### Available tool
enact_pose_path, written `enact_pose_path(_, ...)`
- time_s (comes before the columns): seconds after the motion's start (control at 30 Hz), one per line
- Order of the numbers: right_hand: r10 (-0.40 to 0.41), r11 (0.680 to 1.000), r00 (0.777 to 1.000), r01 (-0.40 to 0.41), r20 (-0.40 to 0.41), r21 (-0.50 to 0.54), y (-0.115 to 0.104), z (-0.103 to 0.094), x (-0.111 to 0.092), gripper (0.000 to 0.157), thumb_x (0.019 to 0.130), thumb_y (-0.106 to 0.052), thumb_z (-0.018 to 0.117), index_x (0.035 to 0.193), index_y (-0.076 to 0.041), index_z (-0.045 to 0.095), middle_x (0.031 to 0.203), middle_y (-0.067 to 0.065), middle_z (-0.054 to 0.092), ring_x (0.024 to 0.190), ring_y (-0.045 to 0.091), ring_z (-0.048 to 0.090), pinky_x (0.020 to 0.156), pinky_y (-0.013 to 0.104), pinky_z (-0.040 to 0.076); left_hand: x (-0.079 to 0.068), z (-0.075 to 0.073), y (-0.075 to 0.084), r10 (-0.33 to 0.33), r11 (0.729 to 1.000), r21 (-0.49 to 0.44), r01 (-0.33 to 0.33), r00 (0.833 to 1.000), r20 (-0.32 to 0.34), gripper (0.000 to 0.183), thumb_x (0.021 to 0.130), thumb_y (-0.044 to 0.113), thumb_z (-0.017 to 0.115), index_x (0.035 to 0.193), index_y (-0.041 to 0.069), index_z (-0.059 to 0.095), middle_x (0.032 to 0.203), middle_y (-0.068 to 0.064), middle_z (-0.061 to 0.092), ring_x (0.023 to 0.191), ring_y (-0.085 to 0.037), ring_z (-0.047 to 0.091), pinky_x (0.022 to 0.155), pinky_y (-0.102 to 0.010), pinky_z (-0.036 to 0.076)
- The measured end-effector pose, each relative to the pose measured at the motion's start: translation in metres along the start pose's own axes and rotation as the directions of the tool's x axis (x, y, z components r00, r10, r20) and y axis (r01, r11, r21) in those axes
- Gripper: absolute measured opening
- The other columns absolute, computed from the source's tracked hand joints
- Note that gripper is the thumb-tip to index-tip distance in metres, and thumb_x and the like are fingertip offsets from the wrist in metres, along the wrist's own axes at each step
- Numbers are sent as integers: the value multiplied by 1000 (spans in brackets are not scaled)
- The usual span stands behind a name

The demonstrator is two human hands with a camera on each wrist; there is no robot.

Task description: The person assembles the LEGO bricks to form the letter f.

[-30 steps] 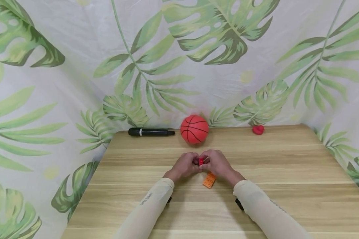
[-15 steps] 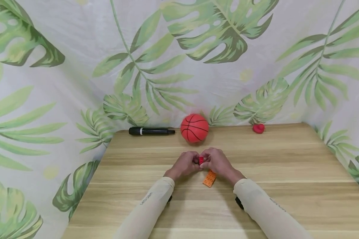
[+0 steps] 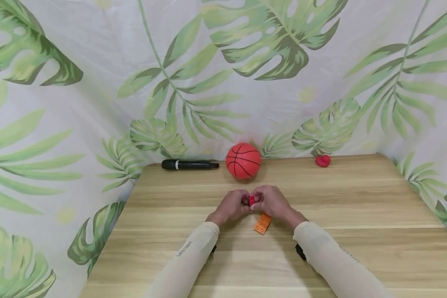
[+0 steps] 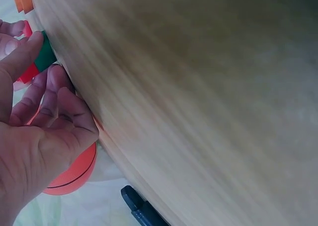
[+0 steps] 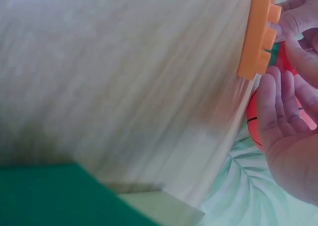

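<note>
Above the middle of the table, my left hand (image 3: pixel 234 203) and right hand (image 3: pixel 272 203) meet at a small red toy brick (image 3: pixel 252 200), its studded side showing between the fingertips. Both hands pinch it. A green brick (image 4: pixel 45 53) sits against the red one in the left wrist view, with the left thumb across the place where they meet. Fingers hide much of the pair. Just below the right hand, an orange studded brick (image 3: pixel 262 224) lies on the table, its upper end partly covered by that hand in the head view.
Along the wooden table's (image 3: pixel 164 231) back edge are a black microphone (image 3: pixel 190 164), a small red basketball (image 3: pixel 243 161) and a small red rounded object (image 3: pixel 323 161). Close to the right wrist camera are a large green shape (image 5: pixel 59 196) and a pale green piece (image 5: pixel 159 206).
</note>
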State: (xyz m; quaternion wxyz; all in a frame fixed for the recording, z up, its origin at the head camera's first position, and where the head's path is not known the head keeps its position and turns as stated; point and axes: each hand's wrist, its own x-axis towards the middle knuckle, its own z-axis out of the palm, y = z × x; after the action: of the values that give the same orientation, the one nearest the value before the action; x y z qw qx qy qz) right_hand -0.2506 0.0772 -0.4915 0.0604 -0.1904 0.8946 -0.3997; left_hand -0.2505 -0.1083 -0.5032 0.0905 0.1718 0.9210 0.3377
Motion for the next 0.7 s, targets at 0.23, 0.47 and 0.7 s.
enact_pose_path(0.23,-45,998,999,47,30,-53,-1,-15,-7,25,90,0,81,114,-3,77,92,4,72,86,15,64,82,32,56,2,2,4,7,1000,-4,-7,1000,10,18,90,9,87,103,8,75,89,-1,72,82,-11,61,83,-28,58)
enact_pose_path(0.47,-116,987,992,120,51,-107,4,-33,-17,13,95,-3,75,108,-2,74,94,5,71,88,18,65,84,36,57,1,0,3,-18,1000,-8,18,999,29,21,90,9,88,107,8,75,92,-1,72,84,-11,62,85,-30,57)
enact_pose_path(0.7,-250,955,938,279,241,-96,18,-38,-30,21,90,-4,79,111,-4,74,114,10,73,109,30,68,100,52,56,1,-1,-1,-23,1000,-12,23,1000,21,24,89,9,88,109,8,75,95,-2,73,86,-11,62,87,-33,58)
